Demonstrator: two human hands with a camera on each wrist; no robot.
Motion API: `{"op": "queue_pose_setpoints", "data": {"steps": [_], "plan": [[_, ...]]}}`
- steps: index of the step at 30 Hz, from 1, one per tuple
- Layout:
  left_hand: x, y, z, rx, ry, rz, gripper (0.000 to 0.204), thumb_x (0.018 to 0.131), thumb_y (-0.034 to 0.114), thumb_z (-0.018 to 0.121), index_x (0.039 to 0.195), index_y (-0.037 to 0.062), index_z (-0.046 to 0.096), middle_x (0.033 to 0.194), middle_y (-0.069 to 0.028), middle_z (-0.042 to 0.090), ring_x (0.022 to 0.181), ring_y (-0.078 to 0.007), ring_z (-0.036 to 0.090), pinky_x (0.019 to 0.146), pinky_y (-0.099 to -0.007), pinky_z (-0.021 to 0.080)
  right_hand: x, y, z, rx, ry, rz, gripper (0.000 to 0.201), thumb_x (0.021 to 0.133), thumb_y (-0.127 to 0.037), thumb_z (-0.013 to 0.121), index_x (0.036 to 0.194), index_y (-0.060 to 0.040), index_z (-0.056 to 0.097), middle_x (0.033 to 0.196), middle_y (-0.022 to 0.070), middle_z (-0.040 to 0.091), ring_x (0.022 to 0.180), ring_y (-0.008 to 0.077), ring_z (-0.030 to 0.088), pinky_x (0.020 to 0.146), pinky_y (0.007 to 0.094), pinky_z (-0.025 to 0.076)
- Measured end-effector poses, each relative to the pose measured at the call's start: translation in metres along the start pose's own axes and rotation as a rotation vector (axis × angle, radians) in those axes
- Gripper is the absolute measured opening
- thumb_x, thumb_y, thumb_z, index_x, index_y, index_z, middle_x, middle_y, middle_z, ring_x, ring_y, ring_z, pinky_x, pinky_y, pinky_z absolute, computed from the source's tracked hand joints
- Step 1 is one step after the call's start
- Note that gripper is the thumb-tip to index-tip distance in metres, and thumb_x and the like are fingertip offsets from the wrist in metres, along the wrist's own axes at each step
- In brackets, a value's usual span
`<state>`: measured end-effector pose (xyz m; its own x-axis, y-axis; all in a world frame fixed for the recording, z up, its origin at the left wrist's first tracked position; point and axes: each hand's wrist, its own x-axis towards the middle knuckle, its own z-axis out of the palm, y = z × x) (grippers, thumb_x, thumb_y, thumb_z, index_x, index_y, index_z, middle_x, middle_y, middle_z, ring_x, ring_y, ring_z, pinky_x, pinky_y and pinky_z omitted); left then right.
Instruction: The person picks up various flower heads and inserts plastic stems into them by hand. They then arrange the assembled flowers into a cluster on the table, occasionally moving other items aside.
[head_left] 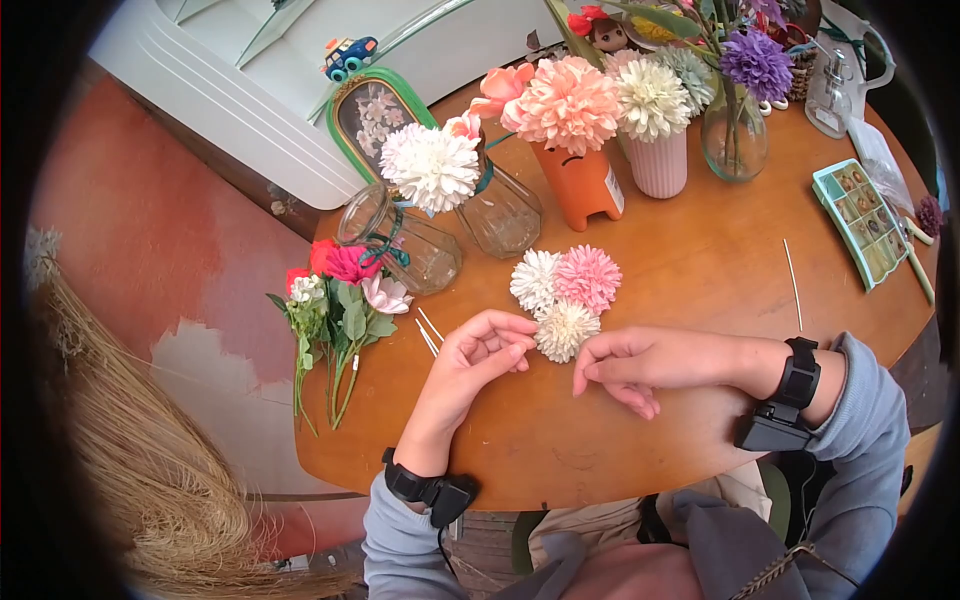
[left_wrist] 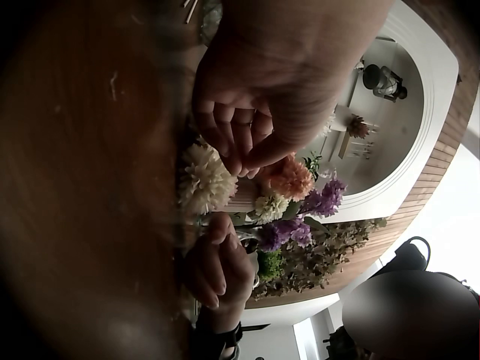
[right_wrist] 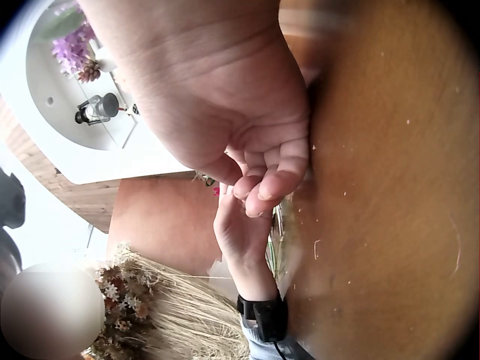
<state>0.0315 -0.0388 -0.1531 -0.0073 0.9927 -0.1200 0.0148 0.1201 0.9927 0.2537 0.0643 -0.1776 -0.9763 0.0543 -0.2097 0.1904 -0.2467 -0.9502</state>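
Three flower heads form a cluster on the wooden table (head_left: 700, 290): a white one (head_left: 535, 279), a pink one (head_left: 588, 279) and a cream one (head_left: 567, 331), nearest the person. Just left of the cream flower is the left hand (head_left: 482, 352), fingers loosely bent, fingertips close to its petals; whether they touch is unclear. The right hand (head_left: 640, 368) lies at the cream flower's lower right, fingers loosely bent, nothing visible in them. In the left wrist view, the cream flower (left_wrist: 205, 180) is beside the left hand (left_wrist: 262, 97). The right wrist view shows the right hand (right_wrist: 232, 120) holding nothing.
Left of the hands lie white sticks (head_left: 428, 337) and a bunch of artificial flowers (head_left: 345, 290). Glass vases (head_left: 425, 258), an orange pot (head_left: 575, 185) and a pink pot (head_left: 658, 165) stand behind. A compartment box (head_left: 862, 222) and a thin stick (head_left: 792, 285) are at right.
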Motion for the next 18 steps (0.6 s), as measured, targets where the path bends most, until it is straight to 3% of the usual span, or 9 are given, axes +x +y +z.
{"op": "queue_pose_setpoints", "data": {"steps": [18], "plan": [[0.0009,-0.0034,-0.0014,0.020,-0.035,-0.024,0.016,0.089,0.013,0.059,0.100,0.0016,0.059,0.085,-0.0026,0.062,0.077,-0.0083,0.058,0.073,-0.0222,0.046,-0.0005,-0.0007,0.0006,-0.032,-0.006,0.007,0.028,0.100,-0.025,0.034,0.107,-0.0046,0.051,0.057,-0.0020,0.050,0.052,0.0070,0.051,0.050,0.0205,0.041]]}}
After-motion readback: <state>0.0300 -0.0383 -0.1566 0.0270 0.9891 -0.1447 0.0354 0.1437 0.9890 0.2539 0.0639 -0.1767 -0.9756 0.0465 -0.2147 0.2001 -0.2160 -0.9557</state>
